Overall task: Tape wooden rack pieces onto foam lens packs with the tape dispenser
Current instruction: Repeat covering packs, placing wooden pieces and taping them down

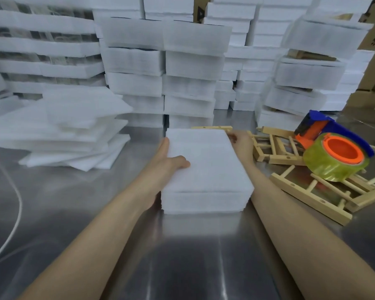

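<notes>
Both hands on the pack [206,161], mid-desk [182,245]: left hand [169,163] clamps its side, thumb on top; right hand [240,141] fingers curl round the far corner. The dispenser [331,152] lies on racks [312,191] to the right.
</notes>
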Demonstrator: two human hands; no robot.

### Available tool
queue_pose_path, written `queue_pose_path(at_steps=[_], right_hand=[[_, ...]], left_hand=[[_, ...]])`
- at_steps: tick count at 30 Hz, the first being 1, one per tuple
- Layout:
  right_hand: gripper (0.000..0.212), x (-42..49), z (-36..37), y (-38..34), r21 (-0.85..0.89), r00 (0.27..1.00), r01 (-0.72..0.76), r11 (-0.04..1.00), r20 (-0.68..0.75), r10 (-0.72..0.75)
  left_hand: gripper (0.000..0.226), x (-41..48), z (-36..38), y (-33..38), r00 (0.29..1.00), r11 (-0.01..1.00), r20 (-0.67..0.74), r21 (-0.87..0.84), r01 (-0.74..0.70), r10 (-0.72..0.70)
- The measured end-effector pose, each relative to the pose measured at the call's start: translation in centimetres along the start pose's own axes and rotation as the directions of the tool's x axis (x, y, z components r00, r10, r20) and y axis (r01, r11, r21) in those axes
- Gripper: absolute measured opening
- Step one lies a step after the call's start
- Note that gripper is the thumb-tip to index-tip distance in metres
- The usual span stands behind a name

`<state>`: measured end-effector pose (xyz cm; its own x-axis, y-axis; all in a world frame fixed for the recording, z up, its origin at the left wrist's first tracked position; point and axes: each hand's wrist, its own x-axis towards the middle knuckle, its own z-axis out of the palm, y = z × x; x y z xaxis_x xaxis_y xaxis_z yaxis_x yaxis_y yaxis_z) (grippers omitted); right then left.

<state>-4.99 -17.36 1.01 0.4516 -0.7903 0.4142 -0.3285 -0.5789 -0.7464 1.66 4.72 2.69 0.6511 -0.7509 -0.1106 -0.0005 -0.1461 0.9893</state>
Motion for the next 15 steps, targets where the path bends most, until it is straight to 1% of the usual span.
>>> queue_pose_path(at_steps=[1, 2, 3, 4, 5, 6, 8, 10, 13, 14, 15], right_hand=[[0.023, 0.4, 0.1, 0.0, 0.002, 0.997, -0.011, 1.000, 0.080, 0.011], [0.025, 0.9, 0.1, -0.1, 0.024, 0.986, -0.047, 0.999, 0.163, 0.043], [0.031, 1.2, 0.2, 0.0, 0.038, 0.973, -0.082, 0.996, 0.218, 0.072], [0.035, 1.5, 0.3, 0.2, 0.033, 0.966, -0.102, 0.994, 0.241, 0.091], [0.034, 1.8, 0.5, 0.3, 0.002, 0.959, -0.123, 0.992, 0.257, 0.118], [0.031, 2.1, 0.6, 0.3, -0.087, 0.955, -0.103, 0.991, 0.270, 0.123], [0.022, 2.5, 0.9, 0.2, -0.344, 0.958, 0.014, 0.939, 0.274, 0.086], [0.020, 3.2, 1.2, 0.2, -0.451, 0.961, 0.041, 0.891, 0.263, 0.089], [0.033, 4.2, 1.7, 0.8, -0.485, 0.965, 0.044, 0.874, 0.246, 0.088], [0.037, 4.5, 2.0, 1.2, -0.453, 0.973, 0.027, 0.891, 0.215, 0.080], [0.039, 4.6, 2.0, 1.6, -0.350, 0.984, -0.032, 0.936, 0.152, 0.091]], left_hand=[[0.058, 0.0, 0.1, 0.1, 1.000, 1.000, -0.004, 0.002, -0.010, 0.010], [0.060, -0.1, 0.1, 0.2, 1.000, 1.000, -0.003, -0.002, -0.015, 0.015], [0.057, -0.1, 0.2, 0.2, 1.000, 1.000, -0.002, -0.002, -0.016, 0.016], [0.051, -0.1, 0.4, 0.3, 1.000, 1.000, -0.004, -0.006, -0.013, 0.013], [0.047, 0.0, 0.5, 0.1, 1.000, 1.000, -0.016, -0.029, -0.009, 0.009], [0.049, -0.1, 0.5, 0.2, 0.999, 0.998, -0.033, -0.059, -0.004, 0.002], [0.069, -0.3, 0.6, 0.4, 0.998, 0.996, -0.055, -0.092, 0.007, -0.012], [0.074, -0.5, 0.7, 0.6, 0.998, 0.995, -0.060, -0.104, 0.008, -0.014], [0.073, -0.5, 0.8, 0.7, 0.997, 0.992, -0.077, -0.123, 0.000, -0.010], [0.073, -0.5, 0.8, 0.7, 0.997, 0.992, -0.081, -0.123, -0.004, -0.006], [0.073, -0.5, 0.8, 0.8, 0.996, 0.992, -0.085, -0.124, -0.008, -0.002]])
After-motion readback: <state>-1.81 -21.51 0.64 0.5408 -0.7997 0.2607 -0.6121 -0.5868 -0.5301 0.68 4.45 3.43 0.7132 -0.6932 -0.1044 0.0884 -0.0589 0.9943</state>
